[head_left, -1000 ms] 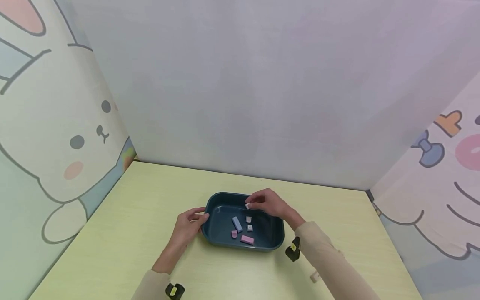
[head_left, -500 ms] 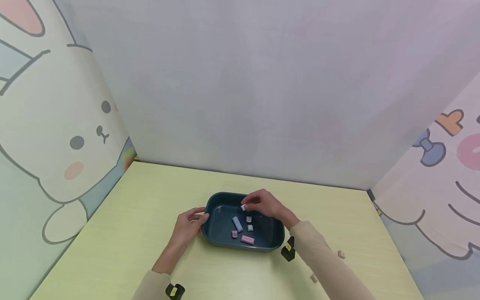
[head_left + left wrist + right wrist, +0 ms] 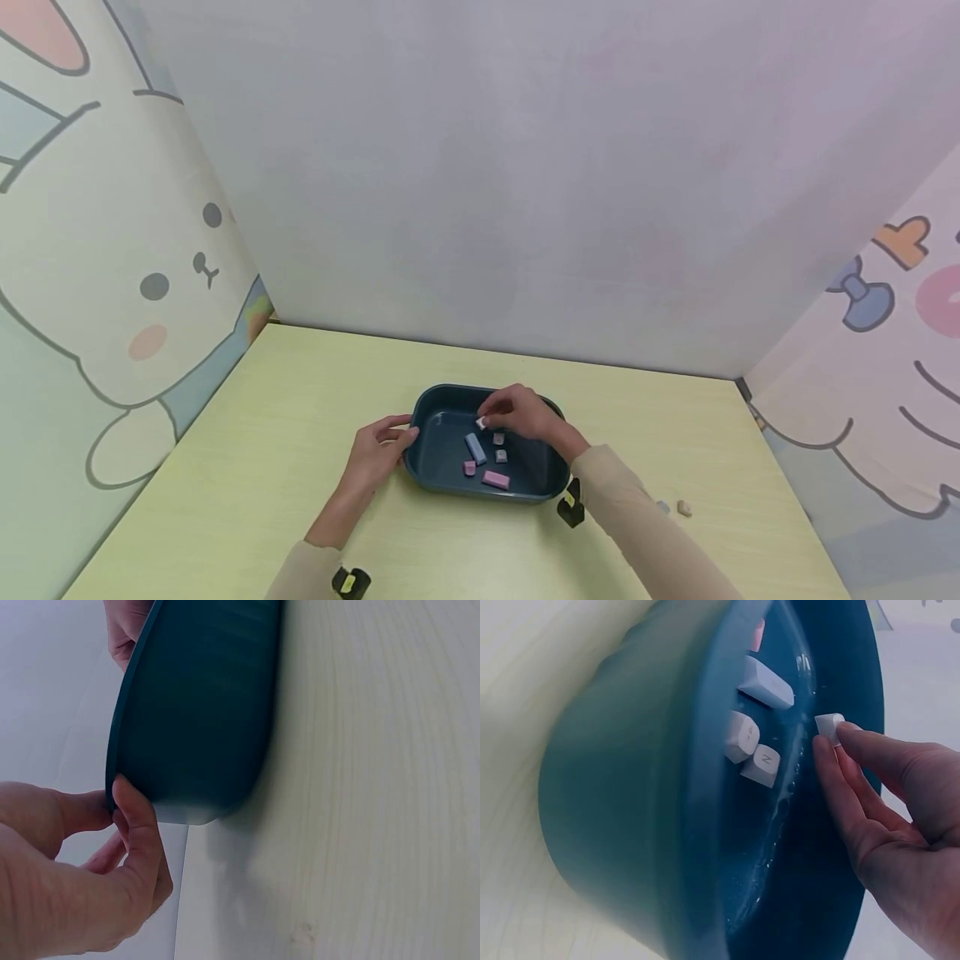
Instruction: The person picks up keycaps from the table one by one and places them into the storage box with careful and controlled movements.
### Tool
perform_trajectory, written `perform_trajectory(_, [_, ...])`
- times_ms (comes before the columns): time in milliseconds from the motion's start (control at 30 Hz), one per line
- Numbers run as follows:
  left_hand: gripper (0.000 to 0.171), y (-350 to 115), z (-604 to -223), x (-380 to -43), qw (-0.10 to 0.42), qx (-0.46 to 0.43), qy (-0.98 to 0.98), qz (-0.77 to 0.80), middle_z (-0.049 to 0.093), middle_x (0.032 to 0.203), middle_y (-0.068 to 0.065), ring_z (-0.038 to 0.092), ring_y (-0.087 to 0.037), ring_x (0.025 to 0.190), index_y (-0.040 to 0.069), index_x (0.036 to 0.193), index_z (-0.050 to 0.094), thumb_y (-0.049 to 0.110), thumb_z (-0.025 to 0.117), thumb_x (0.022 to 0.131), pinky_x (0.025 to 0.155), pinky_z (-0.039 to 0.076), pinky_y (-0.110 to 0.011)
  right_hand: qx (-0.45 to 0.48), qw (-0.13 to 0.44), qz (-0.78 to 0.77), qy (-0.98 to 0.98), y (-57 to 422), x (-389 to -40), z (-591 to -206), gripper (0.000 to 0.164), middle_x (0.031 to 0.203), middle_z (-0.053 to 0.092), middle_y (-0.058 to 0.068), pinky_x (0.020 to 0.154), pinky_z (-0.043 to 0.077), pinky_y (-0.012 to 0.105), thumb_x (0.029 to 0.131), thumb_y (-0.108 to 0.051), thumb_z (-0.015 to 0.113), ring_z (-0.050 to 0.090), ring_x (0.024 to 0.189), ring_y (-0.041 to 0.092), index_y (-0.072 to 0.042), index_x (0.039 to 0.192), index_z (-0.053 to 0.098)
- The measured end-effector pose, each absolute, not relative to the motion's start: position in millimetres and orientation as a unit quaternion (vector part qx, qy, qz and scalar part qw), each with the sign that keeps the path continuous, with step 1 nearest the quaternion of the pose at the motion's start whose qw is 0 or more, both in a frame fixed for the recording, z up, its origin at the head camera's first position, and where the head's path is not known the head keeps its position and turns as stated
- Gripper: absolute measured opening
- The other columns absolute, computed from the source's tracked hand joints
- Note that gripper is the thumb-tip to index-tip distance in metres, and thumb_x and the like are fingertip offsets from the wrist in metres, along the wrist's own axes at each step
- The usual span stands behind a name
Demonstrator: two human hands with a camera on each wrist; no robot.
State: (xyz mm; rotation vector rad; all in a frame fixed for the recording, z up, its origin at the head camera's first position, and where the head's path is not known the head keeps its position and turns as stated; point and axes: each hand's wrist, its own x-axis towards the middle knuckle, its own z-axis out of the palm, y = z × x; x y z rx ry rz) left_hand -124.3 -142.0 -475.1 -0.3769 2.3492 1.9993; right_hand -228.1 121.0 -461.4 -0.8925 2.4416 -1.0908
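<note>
A dark teal plastic basin (image 3: 441, 429) stands on the table. My left hand (image 3: 372, 454) pinches its left rim between thumb and fingers, as the left wrist view also shows. Over the inside of the basin, near its far wall, my right hand (image 3: 521, 412) pinches a small white keycap (image 3: 828, 727) between thumb and fingertips. On the basin floor lie a long light-blue keycap (image 3: 476, 449), two small pale keycaps (image 3: 501, 456), one marked N in the right wrist view, a small pink keycap (image 3: 469, 468) and a long pink keycap (image 3: 496, 480).
Small loose pieces, one beige (image 3: 684, 507) and one bluish (image 3: 663, 506), lie on the pale yellow table (image 3: 300, 400) beside my right sleeve (image 3: 630, 500). A plain whitish wall (image 3: 480, 208) rises behind the table, with cartoon-printed panels (image 3: 112, 292) at both sides.
My right hand has moved left and slightly nearer inside the basin, carrying the white keycap. Its sleeve has shifted too, uncovering loose pieces on the table. My left hand stays at the rim.
</note>
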Motion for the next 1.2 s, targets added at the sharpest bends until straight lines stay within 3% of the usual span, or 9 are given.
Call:
perform_trajectory(433, [0.034, -141.1, -471.6, -122.6, 0.015, -0.122, 0.757, 0.641, 0.069, 0.102, -0.021, 0.064, -0.025, 0.079, -0.004, 0.129, 0.066, 0.012, 0.07, 0.099, 0.062, 0.054, -0.03, -0.313, 0.144, -0.345, 0.873, 114.3, -221.5, -461.3, 0.013, 0.103, 0.075, 0.008, 0.084, 0.058, 0.032, 0.097, 0.001, 0.068, 0.068, 0.09, 0.017, 0.0, 0.107, 0.076])
perform_trajectory(800, [0.032, -141.3, -473.5, -124.0, 0.017, -0.128, 0.755, 0.643, 0.069, 0.101, -0.019, 0.065, -0.025, 0.078, -0.002, 0.127, 0.068, 0.011, 0.07, 0.098, 0.061, 0.053, -0.027, -0.323, 0.133, -0.327, 0.878, 112.0, -223.0, -467.6, 0.012, 0.101, 0.074, 0.007, 0.078, 0.055, 0.026, 0.097, -0.001, 0.069, 0.066, 0.086, 0.015, -0.001, 0.105, 0.077])
perform_trajectory(1200, [0.036, -141.4, -471.4, -121.9, 0.017, -0.119, 0.755, 0.645, 0.069, 0.102, -0.019, 0.064, -0.023, 0.077, -0.006, 0.13, 0.065, 0.013, 0.07, 0.099, 0.061, 0.054, -0.029, -0.302, 0.151, -0.321, 0.885, 109.2, -221.6, -475.4, 0.012, 0.099, 0.074, 0.005, 0.077, 0.057, 0.03, 0.096, 0.0, 0.069, 0.065, 0.084, 0.011, -0.004, 0.103, 0.078])
